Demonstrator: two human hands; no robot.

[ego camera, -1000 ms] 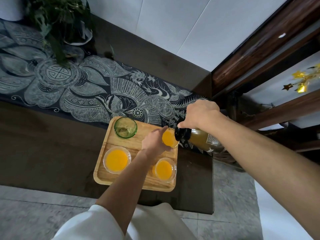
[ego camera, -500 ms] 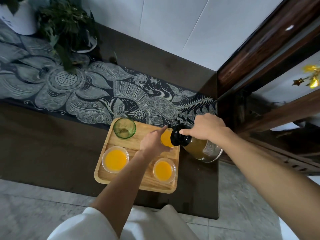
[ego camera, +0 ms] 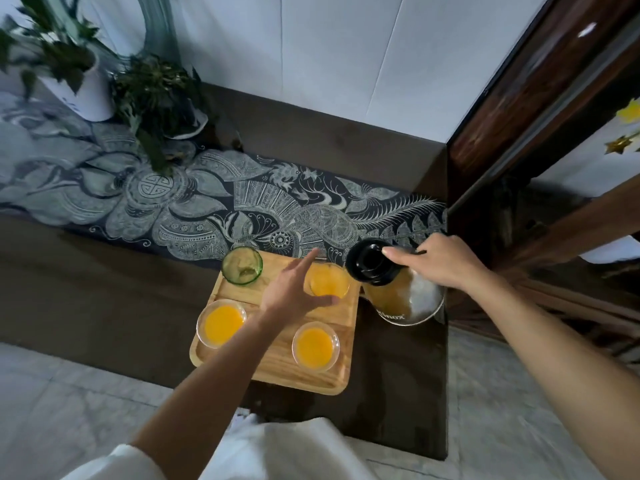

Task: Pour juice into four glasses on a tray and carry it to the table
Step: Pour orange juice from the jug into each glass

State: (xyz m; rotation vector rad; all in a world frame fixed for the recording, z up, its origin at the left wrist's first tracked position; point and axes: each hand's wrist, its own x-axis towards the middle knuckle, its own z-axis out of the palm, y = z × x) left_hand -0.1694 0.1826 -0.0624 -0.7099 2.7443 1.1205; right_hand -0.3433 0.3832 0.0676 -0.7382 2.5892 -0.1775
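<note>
A wooden tray (ego camera: pixel 294 379) lies on the dark table and carries four glasses. Three clear ones hold orange juice: back right (ego camera: pixel 329 282), front left (ego camera: pixel 221 322), front right (ego camera: pixel 315 346). The green glass (ego camera: pixel 242 270) at the back left has no juice in it. My left hand (ego camera: pixel 291 292) lies beside the back right glass, its fingers stretched out and the thumb in front of the glass. My right hand (ego camera: pixel 440 261) grips the top of a juice jug (ego camera: pixel 405 299) with a black lid, which is upright just right of the tray.
A patterned dark runner (ego camera: pixel 207 209) crosses the table behind the tray. Two potted plants (ego camera: pixel 152 98) stand at the back left. A white wall is behind, a dark wooden frame (ego camera: pixel 519 98) is close on the right, and the table's right edge is near the jug.
The jug has swung from tilted over the back right glass to upright beside the tray. My left hand's fingers have spread out along that glass.
</note>
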